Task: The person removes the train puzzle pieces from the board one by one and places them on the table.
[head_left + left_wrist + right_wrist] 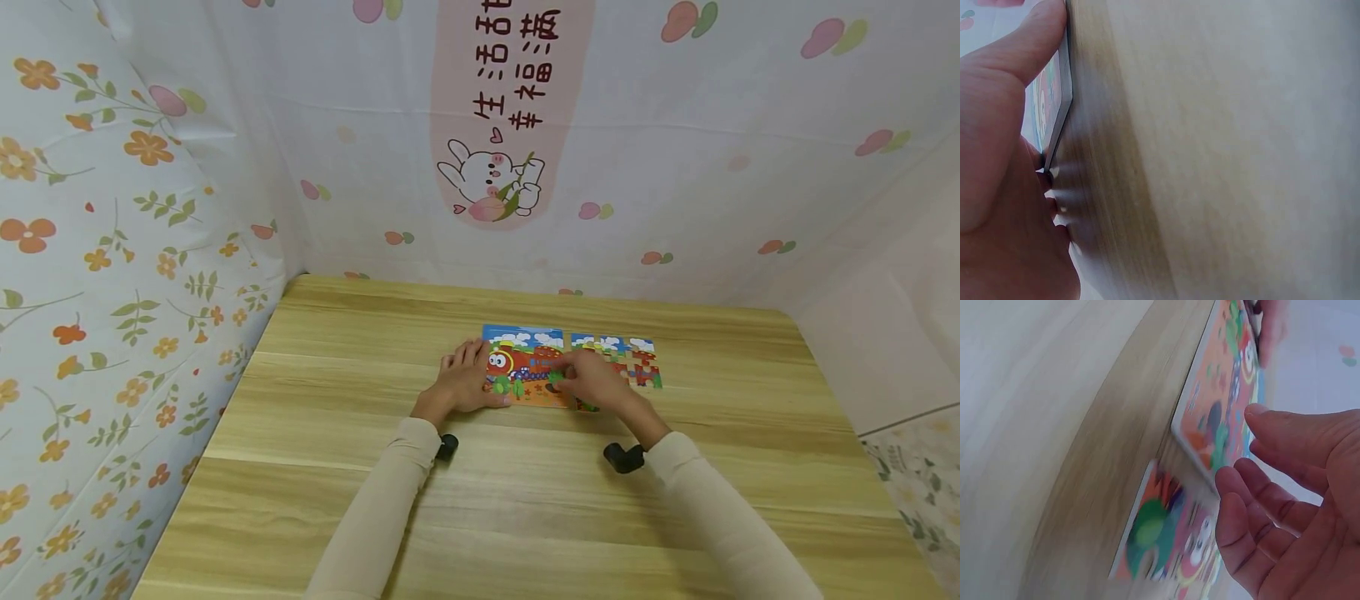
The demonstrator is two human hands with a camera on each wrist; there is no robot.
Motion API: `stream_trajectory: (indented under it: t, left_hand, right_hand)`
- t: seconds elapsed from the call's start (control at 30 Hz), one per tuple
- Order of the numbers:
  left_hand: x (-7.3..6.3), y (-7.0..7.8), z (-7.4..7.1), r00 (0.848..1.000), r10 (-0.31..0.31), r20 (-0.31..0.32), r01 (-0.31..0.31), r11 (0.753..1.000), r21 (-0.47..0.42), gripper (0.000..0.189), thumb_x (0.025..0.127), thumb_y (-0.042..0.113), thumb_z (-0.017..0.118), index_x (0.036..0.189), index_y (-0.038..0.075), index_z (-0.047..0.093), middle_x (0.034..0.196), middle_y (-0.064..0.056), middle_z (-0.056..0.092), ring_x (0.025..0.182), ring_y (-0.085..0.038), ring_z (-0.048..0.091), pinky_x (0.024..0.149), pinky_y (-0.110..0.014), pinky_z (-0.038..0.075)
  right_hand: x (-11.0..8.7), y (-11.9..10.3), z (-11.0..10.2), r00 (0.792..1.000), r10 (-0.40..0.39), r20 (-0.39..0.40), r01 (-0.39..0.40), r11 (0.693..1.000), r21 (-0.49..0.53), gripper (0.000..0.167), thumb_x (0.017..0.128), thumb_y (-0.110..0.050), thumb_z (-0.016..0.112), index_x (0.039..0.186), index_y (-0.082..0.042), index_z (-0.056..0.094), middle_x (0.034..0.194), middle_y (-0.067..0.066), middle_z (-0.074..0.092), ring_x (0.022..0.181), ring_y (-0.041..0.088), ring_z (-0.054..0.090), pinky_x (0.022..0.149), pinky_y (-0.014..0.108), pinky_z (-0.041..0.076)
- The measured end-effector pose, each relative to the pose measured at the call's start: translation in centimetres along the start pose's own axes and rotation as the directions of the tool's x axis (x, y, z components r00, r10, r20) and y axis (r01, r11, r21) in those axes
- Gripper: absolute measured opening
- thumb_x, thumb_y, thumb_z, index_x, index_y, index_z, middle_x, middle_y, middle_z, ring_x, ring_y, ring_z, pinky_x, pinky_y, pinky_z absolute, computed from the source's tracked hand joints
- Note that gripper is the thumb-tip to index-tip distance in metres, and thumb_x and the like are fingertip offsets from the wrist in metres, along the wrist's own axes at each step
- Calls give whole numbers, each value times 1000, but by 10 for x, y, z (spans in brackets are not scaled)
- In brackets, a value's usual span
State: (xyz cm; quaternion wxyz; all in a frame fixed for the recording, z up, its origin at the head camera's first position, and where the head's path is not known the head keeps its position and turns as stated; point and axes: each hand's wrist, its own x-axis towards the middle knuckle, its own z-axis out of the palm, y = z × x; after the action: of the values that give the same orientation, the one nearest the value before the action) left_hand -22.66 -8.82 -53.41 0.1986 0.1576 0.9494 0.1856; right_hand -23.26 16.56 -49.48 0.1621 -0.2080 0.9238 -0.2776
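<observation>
A puzzle board [536,392] with a red, big-eyed cartoon picture lies flat on the table. My left hand [463,388] rests at its left end, the thumb along the near edge and the fingers beside the left edge. In the left wrist view the thumb [1041,31] touches the board's edge. Over the board's right end is my right hand [596,382], its fingers loosely bent. The right wrist view has thumb and fingertips apart, with nothing seen between them. Just right of the board lie joined puzzle pieces [645,375] with a similar picture, partly hidden by that hand.
The wooden table [525,500] stretches toward me and to both sides. A white patterned cloth [360,167] hangs behind its far edge, and a flowered one [112,250] hangs at the left. Black wrist devices [624,457] sit at both cuffs.
</observation>
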Motion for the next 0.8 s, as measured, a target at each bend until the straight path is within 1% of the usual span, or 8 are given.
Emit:
stream_trajectory:
  t: [0.07, 0.13, 0.2, 0.27, 0.37, 0.5, 0.7, 0.8]
  left_hand:
    - [0, 0, 0, 1000, 1, -2, -1, 1000, -5, 112, 86, 68, 61, 161, 13, -1, 167, -9, 0, 154, -27, -1, 117, -53, 14]
    - [-2, 1, -2, 1000, 3, -2, -3, 1000, -3, 111, 86, 68, 61, 161, 12, 1, 167, -9, 2, 154, -28, 1, 117, -52, 15]
    - [-4, 2, -4, 1000, 7, -3, -7, 1000, 4, 111, 86, 68, 61, 161, 11, 2, 167, -10, 3, 154, -28, 2, 116, -52, 16]
    - [-7, 4, -6, 1000, 12, -7, -12, 1000, 7, 110, 87, 67, 61, 161, 10, 3, 167, -10, 5, 154, -28, 3, 116, -52, 17]
    - [-7, 4, -7, 1000, 13, -6, -13, 1000, 11, 110, 87, 67, 61, 161, 10, 3, 167, -10, 5, 154, -29, 4, 116, -52, 17]
    - [-7, 4, -8, 1000, 8, -5, -8, 1000, 10, 110, 87, 66, 62, 161, 10, 3, 167, -10, 5, 154, -29, 4, 116, -52, 17]
    - [-8, 6, -9, 1000, 3, -4, -3, 1000, 13, 109, 88, 65, 62, 161, 9, 4, 167, -11, 7, 154, -29, 5, 116, -51, 18]
    - [-9, 6, -10, 1000, 1, -2, -1, 1000, 19, 109, 88, 66, 61, 161, 9, 4, 167, -10, 6, 154, -29, 5, 115, -50, 18]
  right_hand:
    - [4, -5, 4, 1000, -13, 20, 13, 1000, 13, 28, 93, -8, 68, 121, 0, 70, 111, 16, 70, 87, 25, 65, 75, 40, 54]
    - [8, -10, 8, 999, -29, 40, 28, 999, 15, 28, 93, -8, 68, 120, -1, 70, 117, 16, 69, 99, 28, 65, 84, 44, 54]
    - [12, -14, 12, 998, -39, 54, 39, 999, -1, 29, 92, -10, 70, 121, -2, 70, 119, 14, 69, 110, 29, 63, 92, 47, 51]
    - [15, -16, 15, 996, -43, 75, 44, 999, -14, 32, 91, -12, 72, 122, -2, 70, 120, 13, 68, 110, 28, 62, 94, 48, 50]
    - [17, -20, 18, 994, -44, 99, 51, 996, -73, 41, 88, -18, 77, 124, -2, 67, 119, 12, 66, 104, 25, 60, 92, 47, 49]
    - [19, -25, 19, 993, -15, 115, 29, 992, -126, 49, 83, -23, 82, 122, -2, 64, 117, 14, 60, 102, 25, 55, 93, 47, 48]
    - [21, -29, 21, 993, 25, 114, -7, 987, -162, 49, 79, -23, 85, 116, -3, 61, 113, 13, 56, 97, 24, 53, 90, 45, 48]
    - [23, -28, 22, 993, 27, 119, -7, 986, -167, 47, 79, -23, 86, 113, -4, 60, 110, 12, 56, 93, 23, 51, 86, 43, 47]
